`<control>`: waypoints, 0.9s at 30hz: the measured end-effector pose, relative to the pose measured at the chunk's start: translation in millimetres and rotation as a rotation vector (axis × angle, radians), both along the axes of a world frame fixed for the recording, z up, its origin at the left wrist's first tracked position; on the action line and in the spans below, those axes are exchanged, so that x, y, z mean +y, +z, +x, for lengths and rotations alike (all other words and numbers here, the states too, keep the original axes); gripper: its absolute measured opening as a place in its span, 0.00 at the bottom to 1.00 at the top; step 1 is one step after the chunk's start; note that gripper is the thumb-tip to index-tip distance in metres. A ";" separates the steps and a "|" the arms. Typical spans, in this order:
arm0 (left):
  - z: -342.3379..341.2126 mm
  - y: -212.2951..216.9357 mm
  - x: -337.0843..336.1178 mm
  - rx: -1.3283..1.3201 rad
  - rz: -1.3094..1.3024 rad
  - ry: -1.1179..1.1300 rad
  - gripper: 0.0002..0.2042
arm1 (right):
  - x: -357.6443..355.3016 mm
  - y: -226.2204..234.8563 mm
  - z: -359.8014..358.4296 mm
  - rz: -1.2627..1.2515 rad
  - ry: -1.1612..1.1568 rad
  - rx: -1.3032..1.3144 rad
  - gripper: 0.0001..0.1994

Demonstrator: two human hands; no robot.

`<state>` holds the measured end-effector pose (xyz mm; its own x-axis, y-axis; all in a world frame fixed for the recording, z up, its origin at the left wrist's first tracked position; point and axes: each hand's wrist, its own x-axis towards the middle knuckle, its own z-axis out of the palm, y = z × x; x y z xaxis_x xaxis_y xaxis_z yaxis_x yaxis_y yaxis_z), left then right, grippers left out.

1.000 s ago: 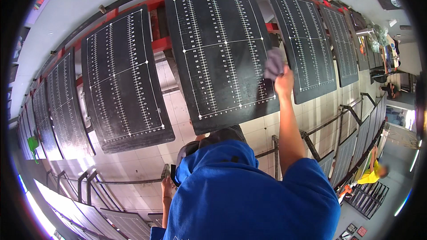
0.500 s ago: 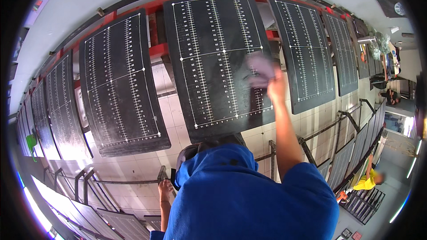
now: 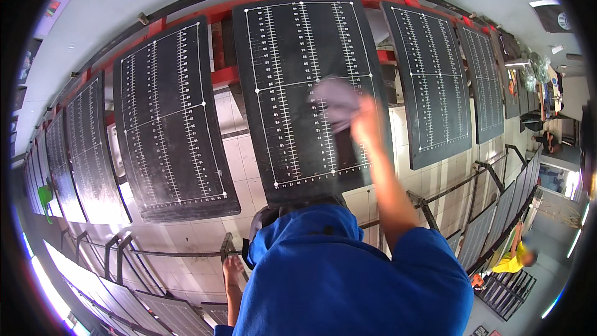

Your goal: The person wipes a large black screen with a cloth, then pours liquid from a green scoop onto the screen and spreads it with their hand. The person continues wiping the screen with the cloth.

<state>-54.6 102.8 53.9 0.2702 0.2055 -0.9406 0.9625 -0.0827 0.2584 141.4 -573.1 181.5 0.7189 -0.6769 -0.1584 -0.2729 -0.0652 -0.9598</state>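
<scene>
Before me a black panel [image 3: 305, 137] with white ruled lines, tick marks and corner dots lies on a red frame. My right hand [image 3: 367, 121], smeared by motion, is closed on a greyish-purple cloth [image 3: 336, 101]. The cloth is over the right middle part of this panel, with a dark shadow beneath it; contact is hard to make out through the blur. My left hand [image 3: 233, 269] is low beside my body, just below the end of a dark metal bracket [image 3: 227, 246]. Its fingers are partly visible and look loosely apart, with nothing in them.
Similar black panels stand to the left [image 3: 165, 149] and right [image 3: 429, 81] along the red frame [image 3: 225, 77]. Dark metal rails [image 3: 180, 254] run behind me over a tiled floor [image 3: 186, 280]. A person in yellow [image 3: 513, 261] is at the far right. A green object [image 3: 45, 198] is at the far left.
My right hand and the cloth have moved left across the panel. My left hand has dropped slightly from the bracket's end. The view has shifted a little.
</scene>
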 end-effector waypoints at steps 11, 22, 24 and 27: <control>71.5 5.6 -69.3 -0.300 -0.084 -0.114 0.16 | 169.0 -29.7 117.3 -0.217 0.830 -0.046 0.22; -12.6 45.3 -70.6 -0.138 0.193 -0.416 0.17 | -42.0 -44.8 189.3 -0.966 -0.128 0.506 0.09; 0.1 36.6 -70.5 -0.131 0.121 -0.085 0.18 | 85.5 -2.9 232.0 -0.817 0.495 0.306 0.09; 35.1 41.2 -83.4 -0.262 0.057 -0.065 0.19 | 139.6 -26.5 229.2 -0.241 0.917 0.008 0.14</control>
